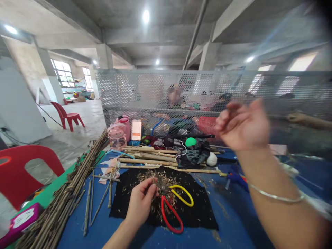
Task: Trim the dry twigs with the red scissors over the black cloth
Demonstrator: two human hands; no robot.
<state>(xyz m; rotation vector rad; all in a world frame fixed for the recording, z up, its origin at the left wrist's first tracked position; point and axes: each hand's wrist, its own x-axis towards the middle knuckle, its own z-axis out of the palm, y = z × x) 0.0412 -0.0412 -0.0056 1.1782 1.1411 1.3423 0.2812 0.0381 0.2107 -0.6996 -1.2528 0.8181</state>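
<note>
red-and-yellow scissors (166,191) are gripped at the blades by the left hand (141,202) over black cloth (202,207) on the desk (233,224); the raised right hand (242,126) is blurred, so its hold cannot be told.

One pair of scissors (172,204) lies on one black cloth (204,211). Two of the person's hands show, the left hand (141,202) and the right hand (242,126), with one silver bangle (275,197). There are two red chairs, the near chair (28,166) and the far chair (67,117). Two balls sit by the table's far edge, one green ball (191,141) and one white ball (212,159). One pink bottle (123,123) and one clear jar (117,136) stand there. One long twig bundle (75,183) lies along the table's left edge, and one pink phone (22,219) at its near left corner.
</note>
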